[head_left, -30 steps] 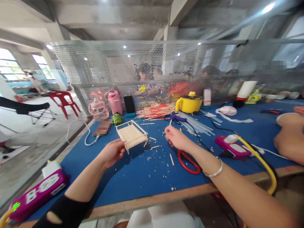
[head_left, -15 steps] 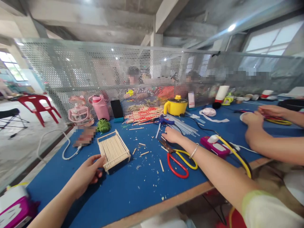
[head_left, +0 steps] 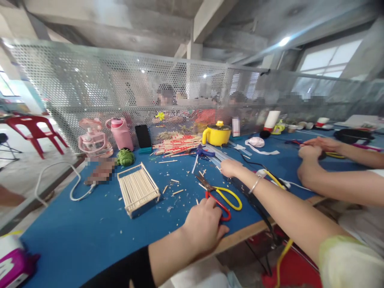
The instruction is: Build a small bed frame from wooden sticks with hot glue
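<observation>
My left hand [head_left: 204,221] reaches across the table, palm down, beside the red handle of a pair of scissors [head_left: 228,197] and partly over it. Its thumb stands apart, and the bent fingertips are hidden. My right hand [head_left: 231,167] is curled closed near clear glue sticks [head_left: 213,154] and small stick pieces; what it holds, if anything, does not show. A little rack made of thin wooden sticks [head_left: 138,190] stands alone on the left, untouched. Behind the scissors lies a blue glue gun [head_left: 204,152].
Bundled sticks [head_left: 178,145] with red markings lie beside a yellow pot [head_left: 217,134]. Pink bottle [head_left: 122,134], phone [head_left: 143,137] and green yarn [head_left: 125,157] line the back left. Offcuts litter the blue tabletop [head_left: 99,224]. A co-worker's hands [head_left: 312,150] are at the right.
My left hand has let go of the stick rack and crossed right to the scissors. My right hand's fingers have curled in. The view has shifted slightly.
</observation>
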Demonstrator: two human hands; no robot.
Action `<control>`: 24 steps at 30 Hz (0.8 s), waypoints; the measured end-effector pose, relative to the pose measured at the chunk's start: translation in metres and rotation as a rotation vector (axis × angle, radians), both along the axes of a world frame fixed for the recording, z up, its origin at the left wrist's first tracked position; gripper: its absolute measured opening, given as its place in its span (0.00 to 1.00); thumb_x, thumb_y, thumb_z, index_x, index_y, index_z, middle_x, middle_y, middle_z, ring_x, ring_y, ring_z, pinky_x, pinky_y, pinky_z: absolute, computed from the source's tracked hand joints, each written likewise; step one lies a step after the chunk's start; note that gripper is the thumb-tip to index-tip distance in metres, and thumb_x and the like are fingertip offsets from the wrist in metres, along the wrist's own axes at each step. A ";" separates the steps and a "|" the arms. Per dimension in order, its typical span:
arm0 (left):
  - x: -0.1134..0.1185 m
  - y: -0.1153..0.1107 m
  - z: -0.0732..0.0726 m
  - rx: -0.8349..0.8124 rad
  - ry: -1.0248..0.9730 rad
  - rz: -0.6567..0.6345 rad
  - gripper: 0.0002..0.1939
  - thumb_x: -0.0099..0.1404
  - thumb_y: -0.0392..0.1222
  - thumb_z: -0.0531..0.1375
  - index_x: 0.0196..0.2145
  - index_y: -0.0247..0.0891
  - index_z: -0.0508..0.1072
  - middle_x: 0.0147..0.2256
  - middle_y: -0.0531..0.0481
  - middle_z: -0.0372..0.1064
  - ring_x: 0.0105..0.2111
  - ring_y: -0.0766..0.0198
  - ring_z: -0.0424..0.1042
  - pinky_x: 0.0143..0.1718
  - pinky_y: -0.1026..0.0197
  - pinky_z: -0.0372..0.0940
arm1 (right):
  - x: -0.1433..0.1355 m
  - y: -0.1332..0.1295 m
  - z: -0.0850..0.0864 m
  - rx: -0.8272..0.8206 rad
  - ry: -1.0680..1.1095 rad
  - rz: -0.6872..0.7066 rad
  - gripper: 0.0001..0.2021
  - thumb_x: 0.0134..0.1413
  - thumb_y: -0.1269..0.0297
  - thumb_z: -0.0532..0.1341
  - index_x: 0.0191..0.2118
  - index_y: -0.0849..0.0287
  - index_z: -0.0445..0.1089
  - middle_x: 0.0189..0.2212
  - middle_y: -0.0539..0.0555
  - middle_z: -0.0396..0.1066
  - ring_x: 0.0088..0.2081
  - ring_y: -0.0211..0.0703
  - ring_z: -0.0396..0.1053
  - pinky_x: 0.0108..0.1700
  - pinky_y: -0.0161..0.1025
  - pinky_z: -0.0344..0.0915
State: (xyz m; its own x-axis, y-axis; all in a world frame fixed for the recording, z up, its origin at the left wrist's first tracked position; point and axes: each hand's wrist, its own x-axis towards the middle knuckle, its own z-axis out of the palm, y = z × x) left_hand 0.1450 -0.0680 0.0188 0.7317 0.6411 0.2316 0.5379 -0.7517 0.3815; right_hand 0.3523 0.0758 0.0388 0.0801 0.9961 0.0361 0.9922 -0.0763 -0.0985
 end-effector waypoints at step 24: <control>-0.104 -0.033 -0.008 0.332 -0.463 0.114 0.09 0.65 0.31 0.52 0.41 0.41 0.63 0.35 0.45 0.68 0.32 0.63 0.66 0.35 0.62 0.64 | -0.053 0.031 -0.018 0.000 0.112 0.169 0.15 0.59 0.61 0.56 0.50 0.59 0.64 0.49 0.57 0.65 0.45 0.45 0.67 0.45 0.48 0.67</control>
